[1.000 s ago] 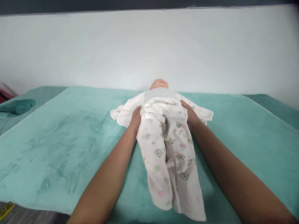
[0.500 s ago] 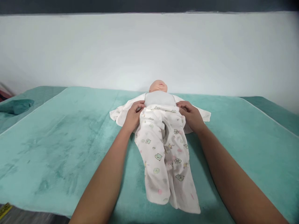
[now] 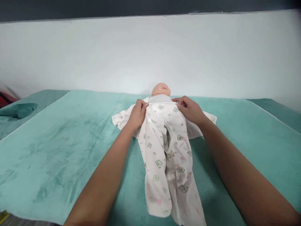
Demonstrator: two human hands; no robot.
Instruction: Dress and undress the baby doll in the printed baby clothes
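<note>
A baby doll (image 3: 161, 90) lies on its back, head toward the wall. White baby pants (image 3: 158, 150) printed with green bears cover its legs and reach up over its belly. My left hand (image 3: 139, 113) pinches the waistband at its left corner. At the opposite corner my right hand (image 3: 189, 110) is closed on the waistband too. Between my hands the band is stretched flat across the doll's grey-white torso (image 3: 160, 98). A white baby jacket (image 3: 124, 116) lies spread beneath the doll, its sleeves out to both sides. The doll's legs are hidden inside the pants.
A teal plush cover (image 3: 70, 141) spreads over the table on both sides. Behind it rises a white wall (image 3: 150, 53). Darker teal folds (image 3: 18, 110) and a red item (image 3: 5, 99) are at the far left.
Both hands have pulled the waistband up the doll's torso, toward its head. The band, bunched before, is now smooth and taut. The view has shifted slightly.
</note>
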